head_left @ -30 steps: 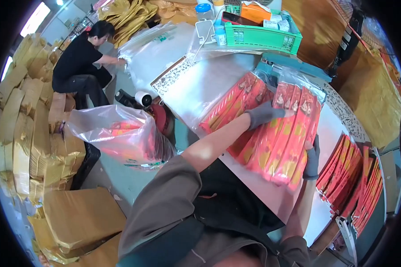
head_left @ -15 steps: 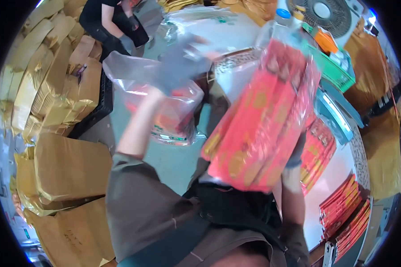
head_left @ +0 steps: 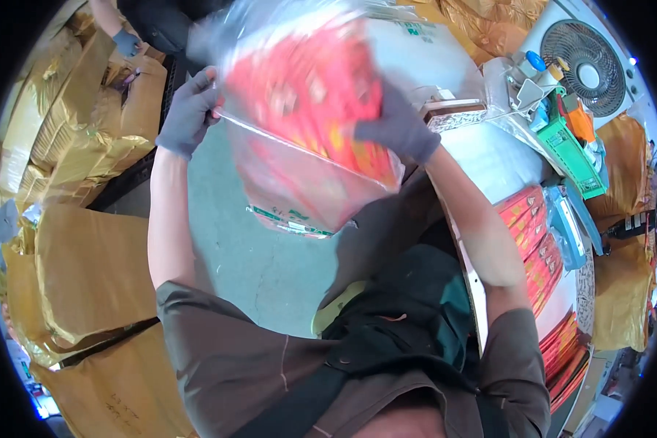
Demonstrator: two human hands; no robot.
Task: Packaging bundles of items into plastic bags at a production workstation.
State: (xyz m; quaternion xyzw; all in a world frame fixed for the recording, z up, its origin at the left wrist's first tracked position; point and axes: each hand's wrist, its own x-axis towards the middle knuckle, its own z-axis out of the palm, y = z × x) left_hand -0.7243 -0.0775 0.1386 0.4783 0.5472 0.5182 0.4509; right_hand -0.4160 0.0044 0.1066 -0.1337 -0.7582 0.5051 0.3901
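In front of me is a bundle of red and gold packets in clear plastic [head_left: 306, 95], blurred at its far end. My right hand [head_left: 403, 130], in a grey glove, grips its right side, with the thumb lying across the red packets. At the left, my gloved left hand [head_left: 188, 111] pinches the rim of a large clear plastic bag [head_left: 292, 193] with green print. The bundle lies at the bag's mouth, overlapping its rim; how far it is inside I cannot tell. More red packets show through the bag's wall.
Brown-wrapped packages [head_left: 95, 270] are stacked along the left. A white table [head_left: 500, 157] at the right carries red packets [head_left: 536, 248], a green basket [head_left: 573, 157] and a blue device [head_left: 568, 226]. Behind stands a fan [head_left: 588, 73]. A co-worker's gloved hand [head_left: 128, 44] is at the far left.
The red bundle has moved left from beside the table to the bag's mouth. My left hand has come to grip the bag's rim; my right hand has moved forward with the bundle.
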